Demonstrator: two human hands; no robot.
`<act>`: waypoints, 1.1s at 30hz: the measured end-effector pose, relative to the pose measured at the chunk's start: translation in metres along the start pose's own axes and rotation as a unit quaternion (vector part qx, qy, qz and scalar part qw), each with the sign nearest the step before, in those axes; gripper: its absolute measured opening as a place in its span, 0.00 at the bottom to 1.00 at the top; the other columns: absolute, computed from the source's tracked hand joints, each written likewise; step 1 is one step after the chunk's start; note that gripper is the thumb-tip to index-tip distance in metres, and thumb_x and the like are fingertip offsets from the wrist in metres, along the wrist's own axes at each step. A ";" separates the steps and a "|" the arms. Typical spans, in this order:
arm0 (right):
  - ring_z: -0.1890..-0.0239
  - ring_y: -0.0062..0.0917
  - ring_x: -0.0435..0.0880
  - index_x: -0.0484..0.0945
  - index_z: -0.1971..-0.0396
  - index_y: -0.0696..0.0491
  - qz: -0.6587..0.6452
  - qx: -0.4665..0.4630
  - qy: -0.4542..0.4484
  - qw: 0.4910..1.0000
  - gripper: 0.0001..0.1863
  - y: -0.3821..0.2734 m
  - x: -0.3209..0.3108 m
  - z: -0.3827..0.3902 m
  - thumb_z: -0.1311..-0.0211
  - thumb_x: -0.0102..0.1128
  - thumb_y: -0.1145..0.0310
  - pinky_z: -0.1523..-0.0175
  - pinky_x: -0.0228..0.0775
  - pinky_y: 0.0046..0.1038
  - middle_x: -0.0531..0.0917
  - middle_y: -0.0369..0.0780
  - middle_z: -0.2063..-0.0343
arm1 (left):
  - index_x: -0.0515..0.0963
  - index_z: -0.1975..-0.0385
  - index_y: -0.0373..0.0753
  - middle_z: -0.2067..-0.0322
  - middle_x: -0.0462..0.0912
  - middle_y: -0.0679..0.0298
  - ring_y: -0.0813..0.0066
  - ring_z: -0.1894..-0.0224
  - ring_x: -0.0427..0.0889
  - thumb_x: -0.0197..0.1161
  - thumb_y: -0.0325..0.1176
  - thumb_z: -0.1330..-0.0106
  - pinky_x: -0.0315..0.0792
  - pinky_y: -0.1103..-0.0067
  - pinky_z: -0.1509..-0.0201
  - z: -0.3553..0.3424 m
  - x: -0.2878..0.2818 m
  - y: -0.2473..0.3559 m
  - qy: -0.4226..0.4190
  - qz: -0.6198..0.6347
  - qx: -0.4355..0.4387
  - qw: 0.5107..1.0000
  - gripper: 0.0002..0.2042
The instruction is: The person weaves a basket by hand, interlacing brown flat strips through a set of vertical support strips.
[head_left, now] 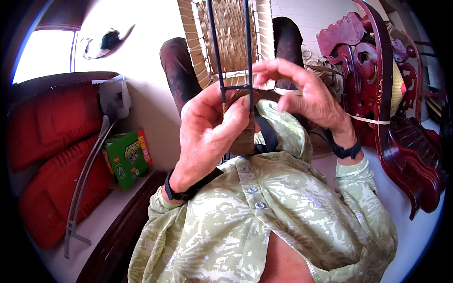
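A woven basket (229, 35) of pale, straw-coloured strips lies between my knees. Two dark metal rods, joined by a short crossbar (236, 87), run along it toward me as a frame. With thumb and fingers closed, my left hand (203, 125) grips the near end of this frame, where a flat brown strip (243, 141) is wrapped and hangs down toward my shirt. How far the strip goes around is hidden by my thumb. Just right of the frame, my right hand (309, 92) has its fingers apart, the index fingertip close to the right rod. Nothing shows in it.
On the left are red cushioned seats (56, 127), a bent grey metal stand (87, 177) and a green box (126, 158). Dark red carved wooden furniture (382, 94) stands close on my right, with a pale band around it. Loose pale strips (315, 59) lie beyond my right hand.
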State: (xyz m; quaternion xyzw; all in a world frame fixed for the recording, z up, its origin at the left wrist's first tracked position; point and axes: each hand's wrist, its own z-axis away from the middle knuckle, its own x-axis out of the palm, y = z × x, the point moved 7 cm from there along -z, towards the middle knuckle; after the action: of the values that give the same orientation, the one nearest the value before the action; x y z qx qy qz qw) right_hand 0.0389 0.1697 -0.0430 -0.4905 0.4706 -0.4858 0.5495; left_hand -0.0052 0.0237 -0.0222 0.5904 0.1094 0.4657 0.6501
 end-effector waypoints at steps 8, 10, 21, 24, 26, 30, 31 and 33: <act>0.72 0.10 0.75 0.79 0.72 0.55 -0.044 0.086 -0.038 0.995 0.12 0.006 -0.011 -0.018 0.42 0.64 0.61 0.65 0.68 0.14 0.79 0.29 0.76 | 0.74 0.57 0.30 0.70 0.79 0.68 0.85 0.71 0.77 0.54 0.24 0.33 0.73 0.86 0.66 0.001 -0.001 0.004 -0.029 -0.027 -0.007 0.999 0.08; 0.76 0.09 0.74 0.78 0.74 0.55 0.001 0.087 -0.033 0.996 0.10 -0.009 -0.029 -0.010 0.44 0.66 0.64 0.69 0.67 0.14 0.77 0.28 0.79 | 0.74 0.58 0.30 0.70 0.79 0.68 0.85 0.71 0.77 0.54 0.24 0.33 0.73 0.86 0.65 0.002 -0.001 0.007 -0.033 -0.032 0.014 0.999 0.07; 0.90 0.28 0.70 0.72 0.86 0.59 0.300 -0.156 -0.102 0.936 0.11 -0.138 0.024 0.023 0.54 0.66 0.73 0.84 0.55 0.27 0.70 0.38 0.90 | 0.71 0.60 0.32 0.72 0.76 0.72 0.90 0.71 0.73 0.57 0.24 0.35 0.68 0.91 0.66 0.009 0.007 0.002 -0.026 -0.039 0.054 0.997 0.06; 0.90 0.30 0.71 0.72 0.85 0.60 0.286 -0.183 -0.115 0.934 0.10 -0.139 0.036 0.024 0.54 0.64 0.75 0.85 0.56 0.28 0.71 0.39 0.89 | 0.68 0.54 0.32 0.72 0.76 0.70 0.89 0.71 0.73 0.57 0.22 0.36 0.68 0.90 0.66 0.017 -0.006 0.011 0.000 -0.099 0.154 0.983 0.12; 0.89 0.30 0.71 0.72 0.84 0.60 0.287 -0.185 -0.135 0.930 0.08 -0.139 0.041 0.022 0.54 0.62 0.76 0.85 0.57 0.28 0.71 0.39 0.88 | 0.65 0.48 0.32 0.65 0.79 0.61 0.85 0.71 0.76 0.64 0.22 0.43 0.71 0.87 0.66 0.029 -0.009 0.024 0.040 -0.124 0.211 0.969 0.23; 0.89 0.31 0.71 0.71 0.84 0.60 0.301 -0.192 -0.122 0.926 0.08 -0.146 0.053 0.014 0.56 0.62 0.76 0.84 0.56 0.28 0.71 0.40 0.89 | 0.76 0.54 0.36 0.59 0.76 0.54 0.69 0.67 0.79 0.72 0.26 0.59 0.76 0.82 0.71 0.039 0.007 0.047 0.029 -0.385 0.401 0.831 0.26; 0.89 0.31 0.71 0.71 0.84 0.60 0.303 -0.201 -0.115 0.924 0.08 -0.146 0.055 0.014 0.57 0.62 0.76 0.84 0.56 0.29 0.71 0.40 0.89 | 0.78 0.56 0.39 0.58 0.75 0.54 0.67 0.66 0.78 0.72 0.27 0.63 0.76 0.81 0.72 0.040 0.009 0.049 0.064 -0.423 0.437 0.791 0.27; 0.89 0.31 0.70 0.71 0.85 0.59 0.304 -0.208 -0.096 0.924 0.08 -0.146 0.056 0.014 0.56 0.63 0.75 0.84 0.55 0.29 0.70 0.40 0.89 | 0.80 0.60 0.38 0.60 0.75 0.54 0.67 0.67 0.77 0.70 0.26 0.64 0.75 0.81 0.71 0.043 0.013 0.053 0.088 -0.430 0.476 0.762 0.23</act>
State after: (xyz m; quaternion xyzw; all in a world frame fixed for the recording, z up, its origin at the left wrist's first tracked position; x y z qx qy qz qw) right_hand 0.0469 0.1083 0.1008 -0.4712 0.6330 -0.1367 0.5988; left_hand 0.0064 -0.0023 0.0410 0.6711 0.6161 0.0752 0.4056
